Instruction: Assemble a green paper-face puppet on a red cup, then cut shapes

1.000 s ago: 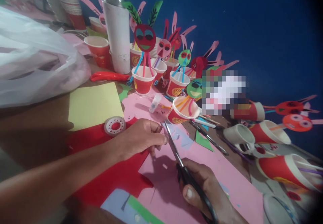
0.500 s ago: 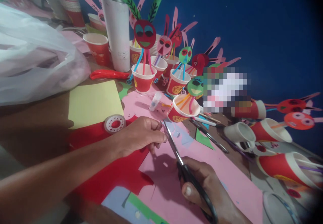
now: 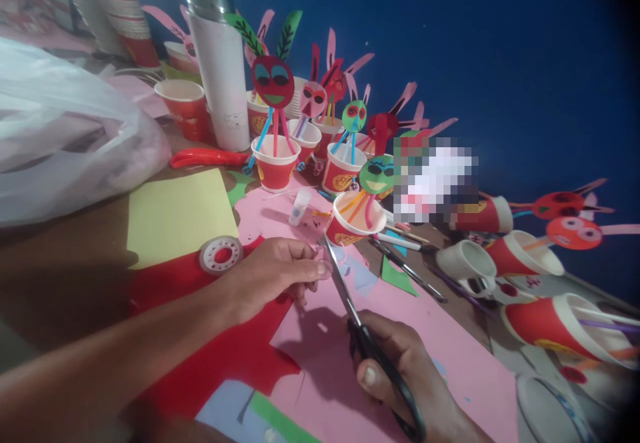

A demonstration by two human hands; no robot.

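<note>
My right hand (image 3: 395, 363) is wrapped round the black handles of a pair of scissors (image 3: 345, 293), whose blades point up and away. Between the thumb and fingers of my left hand (image 3: 285, 270), a small piece of pink paper (image 3: 324, 260) is pinched right beside the blade tips. Whether the blades touch the paper, I cannot tell. Beneath both hands lies a large pink sheet (image 3: 345, 376), with a red sheet (image 3: 200, 356) to its left. A white roll of tape (image 3: 221, 255) rests on the red sheet, close to my left wrist.
Red paper cups (image 3: 277, 171) holding straw-legged paper faces stand along the blue wall. A white flask (image 3: 217, 83), a red-handled tool (image 3: 210, 157) and a plastic bag (image 3: 75, 143) are at the left. Pens (image 3: 407, 270) and a white cup (image 3: 465, 263) lie at the right.
The view has shifted slightly, so the background sits lower and further left. Both hands keep nearly the same pose, and the pink piece shows more clearly beside the scissor tips.
</note>
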